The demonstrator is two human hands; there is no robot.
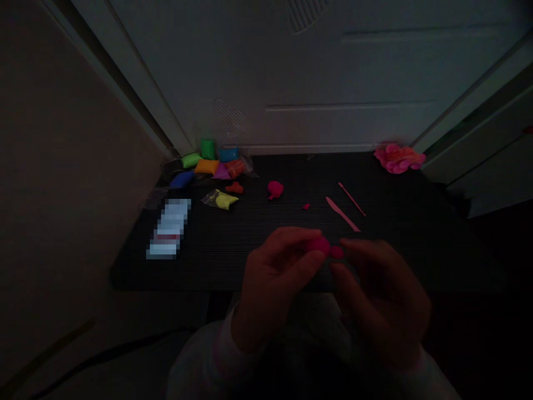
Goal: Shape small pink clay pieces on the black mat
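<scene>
My left hand (278,272) is closed around a ball of bright pink modelling clay (318,245), pinched between thumb and fingertips above the table's front edge. A smaller pink clay ball (336,252) sits against its right side. The thumb and index finger of my right hand (383,289) curve around the small ball, below and above it. Behind the hands lie a pink clay lump (275,189) with a small nub and a tiny pink clay bit (306,206). A pink clay knife (342,214) and a thin pink modelling stick (352,199) rest to the right.
Several coloured clay packets (207,166) are heaped at the table's back left, near an orange clay piece (235,188) and a yellow clay bag (224,200). A lit, blurred phone (169,229) lies left. Pink ruffled clay (400,158) stands back right. A white door (266,72) rises behind the dark table (166,275).
</scene>
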